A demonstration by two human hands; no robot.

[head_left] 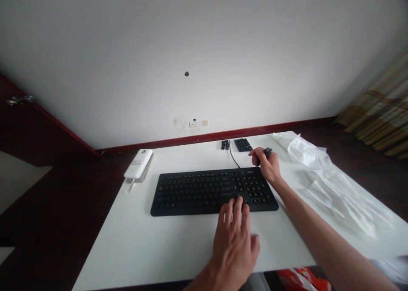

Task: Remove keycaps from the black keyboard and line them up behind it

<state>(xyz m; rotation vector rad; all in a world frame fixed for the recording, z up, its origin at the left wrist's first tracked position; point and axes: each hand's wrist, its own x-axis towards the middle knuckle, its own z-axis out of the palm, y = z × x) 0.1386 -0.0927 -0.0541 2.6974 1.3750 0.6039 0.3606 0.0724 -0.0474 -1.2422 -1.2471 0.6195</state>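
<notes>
A black keyboard point(194, 193) lies flat across the white table, its cable running off the back. My left hand point(236, 246) has its fingers stretched out, with the fingertips on the keyboard around the arrow keys. Over the keyboard's back right corner, my right hand point(267, 165) is closed around a small dark object point(268, 152), mostly hidden by the fingers. Behind the keyboard lie two groups of loose black keycaps: a small cluster point(225, 145) left of the cable and a larger block point(242, 145) right of it, near my right hand.
A white power bank point(139, 163) with a short white cable lies at the table's left edge. Crumpled white plastic sheeting point(338, 193) covers part of the right side. The white table point(143, 244) stands before a wall with sockets point(204, 122). A red bag point(304, 279) shows below the front edge.
</notes>
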